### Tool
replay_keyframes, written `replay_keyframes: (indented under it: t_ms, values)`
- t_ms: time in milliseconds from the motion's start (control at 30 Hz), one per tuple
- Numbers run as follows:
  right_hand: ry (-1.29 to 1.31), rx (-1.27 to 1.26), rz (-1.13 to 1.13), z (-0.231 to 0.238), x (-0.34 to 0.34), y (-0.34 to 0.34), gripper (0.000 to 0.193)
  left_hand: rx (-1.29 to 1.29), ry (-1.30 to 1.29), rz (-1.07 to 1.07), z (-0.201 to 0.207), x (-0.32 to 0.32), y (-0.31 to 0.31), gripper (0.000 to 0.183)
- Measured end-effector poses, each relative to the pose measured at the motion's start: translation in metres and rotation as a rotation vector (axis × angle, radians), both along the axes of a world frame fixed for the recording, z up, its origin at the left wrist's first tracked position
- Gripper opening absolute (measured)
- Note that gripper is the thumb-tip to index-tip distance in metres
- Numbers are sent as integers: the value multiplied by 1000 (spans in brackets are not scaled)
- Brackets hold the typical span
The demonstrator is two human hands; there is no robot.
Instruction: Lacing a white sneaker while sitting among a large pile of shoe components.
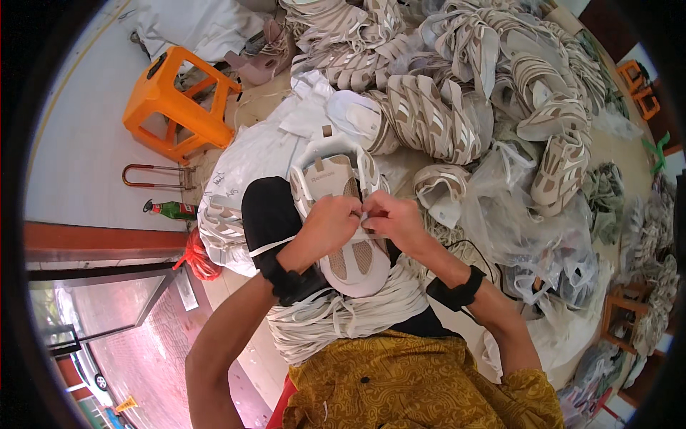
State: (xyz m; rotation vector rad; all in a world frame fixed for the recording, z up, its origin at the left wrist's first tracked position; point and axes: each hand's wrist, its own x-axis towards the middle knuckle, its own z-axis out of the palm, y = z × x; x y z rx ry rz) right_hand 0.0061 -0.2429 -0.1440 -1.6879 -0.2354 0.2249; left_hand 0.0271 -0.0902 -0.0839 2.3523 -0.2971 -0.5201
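Note:
On my lap lies a beige and white shoe upper (355,268), its rounded toe toward me and its tongue (328,171) away from me. Both hands meet over its lacing area. My left hand (332,223) is closed in a pinch on a white shoelace (274,246), part of which trails out to the left past the wrist. Opposite it, my right hand (393,220) pinches the shoelace near the upper's right eyelet edge. The fingertips cover the exact eyelet. A thick bundle of white laces (346,325) lies across my lap, just below the toe.
Strings of stacked shoe uppers (432,118) pile up ahead and to the right, with clear plastic bags (529,214) among them. To the left are an orange stool (179,100), a green bottle (174,209) and red twine (200,256). A white sack (257,146) lies beyond my left knee.

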Motion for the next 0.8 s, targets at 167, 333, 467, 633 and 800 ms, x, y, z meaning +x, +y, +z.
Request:
replay_keyframes:
  t_ms: [167,333,467,633,800]
  values:
    - [-7,-239,110,26,10,-8,44,203,101,-289,8,17,-6,13]
    - [-125,-395,274,32,23,-12,45,337,-125,-434,-3,10,-5,11]
    - [-323,-518,286,26,25,-13,35,471,-384,-584,9,-1,-2,7]
    - [-412,-374,251,13,26,-11,22,435,-553,-411,16,5,37,13]
    - [-855,-622,337,19,28,-11,18,303,-226,-387,3,6,11,13]
